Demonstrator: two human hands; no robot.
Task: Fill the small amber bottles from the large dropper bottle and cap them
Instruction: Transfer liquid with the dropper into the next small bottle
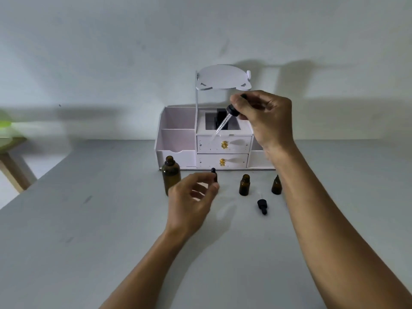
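The large amber bottle point(171, 176) stands uncapped on the grey table point(89, 219). My right hand point(265, 121) is raised in front of the organizer and pinches the large dropper point(231, 111), whose glass pipette slants down to the left. My left hand point(192, 197) hovers low with loosely curled fingers just in front of a small amber bottle with a black dropper cap point(214, 174); I see no grip on it. A small amber bottle point(244, 185) stands open in the middle. Another small bottle point(276, 186) stands beside my right forearm. A loose black dropper cap point(262, 206) lies on the table.
A white desk organizer point(178, 139) with two drawers with gold knobs and a top shelf stands against the wall behind the bottles. A wooden stool with something green on it point(6, 134) is at the far left, off the table.
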